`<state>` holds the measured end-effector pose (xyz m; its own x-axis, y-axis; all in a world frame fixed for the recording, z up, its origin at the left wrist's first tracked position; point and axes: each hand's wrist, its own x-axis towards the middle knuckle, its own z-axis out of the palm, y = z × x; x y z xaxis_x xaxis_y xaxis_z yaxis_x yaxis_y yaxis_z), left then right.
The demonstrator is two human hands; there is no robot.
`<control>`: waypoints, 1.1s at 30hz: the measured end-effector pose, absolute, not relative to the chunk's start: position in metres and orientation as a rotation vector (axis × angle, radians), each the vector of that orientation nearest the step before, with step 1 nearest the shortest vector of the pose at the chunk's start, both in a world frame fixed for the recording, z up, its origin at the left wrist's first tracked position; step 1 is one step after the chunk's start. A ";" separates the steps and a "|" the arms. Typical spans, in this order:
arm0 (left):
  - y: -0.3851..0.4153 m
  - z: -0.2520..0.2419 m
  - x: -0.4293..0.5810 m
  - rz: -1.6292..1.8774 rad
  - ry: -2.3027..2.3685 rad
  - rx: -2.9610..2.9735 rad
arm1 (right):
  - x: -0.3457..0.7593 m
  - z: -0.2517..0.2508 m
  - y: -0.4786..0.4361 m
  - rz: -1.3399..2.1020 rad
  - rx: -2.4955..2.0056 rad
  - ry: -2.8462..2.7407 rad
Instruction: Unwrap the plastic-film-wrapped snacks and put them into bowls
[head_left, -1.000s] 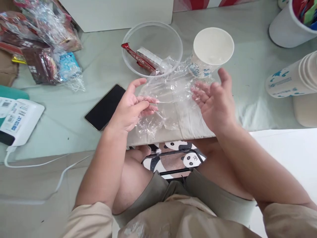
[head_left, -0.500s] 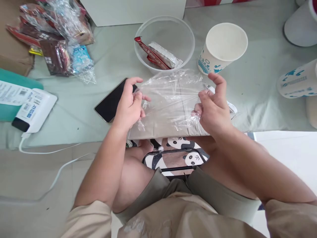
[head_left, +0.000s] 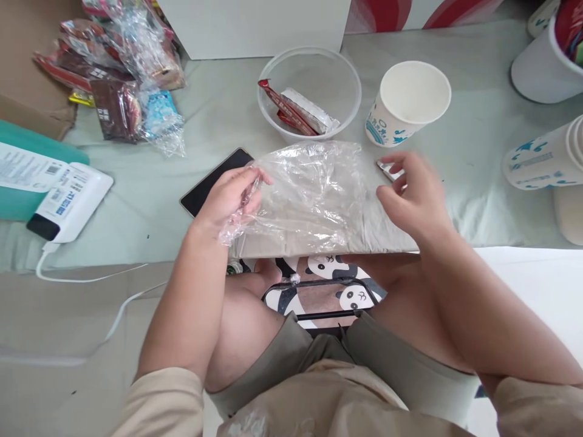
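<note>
A clear, crinkled plastic bag (head_left: 314,188) spreads over the front of the table. Its left edge is gripped in the fingers of my left hand (head_left: 234,197), and some of the film bunches below that palm. To the right of the bag, apart from it, my right hand (head_left: 414,194) is empty, with thumb and fingers spread in a loose curve. Partly hidden behind those fingers lies a small white and silver object (head_left: 386,169) whose kind I cannot make out. A dark phone (head_left: 212,182) lies partly under my left hand.
Behind the bag stand a clear plastic bowl (head_left: 337,79) with wrapped snacks and a white paper cup (head_left: 407,103). Packaged snacks (head_left: 118,103) pile up at back left, near a white power bank (head_left: 75,197) with a cable. More paper cups (head_left: 542,158) lie at right.
My right hand has let go of the bag's right side and moved right. My left hand keeps its hold, turned and slightly lower, and the bag hangs slacker.
</note>
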<state>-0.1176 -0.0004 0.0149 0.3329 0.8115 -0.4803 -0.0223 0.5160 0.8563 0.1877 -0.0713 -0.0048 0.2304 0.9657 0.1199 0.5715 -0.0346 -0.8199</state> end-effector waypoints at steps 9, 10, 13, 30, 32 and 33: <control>0.001 0.019 -0.117 0.103 0.723 1.075 | 0.150 0.013 -0.048 0.611 -1.289 -1.789; 0.001 0.020 -0.118 0.060 0.715 1.084 | 0.148 0.014 -0.047 0.607 -1.306 -1.783; 0.007 0.018 -0.126 0.163 0.772 1.069 | 0.148 0.020 -0.053 0.680 -1.419 -1.614; -0.002 0.006 -0.088 0.767 1.053 1.006 | 0.178 0.005 -0.055 1.143 -1.454 -0.698; 0.000 0.006 -0.094 0.858 1.061 1.024 | 0.186 0.004 -0.055 1.138 -1.462 -0.687; 0.000 0.007 -0.096 0.898 1.065 1.038 | 0.190 0.003 -0.055 1.136 -1.461 -0.704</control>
<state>-0.0964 0.0005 0.0071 0.2503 0.9368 -0.2445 -0.0825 0.2722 0.9587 0.1901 -0.0545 0.0033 0.3627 0.8932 -0.2659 -0.1593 -0.2217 -0.9620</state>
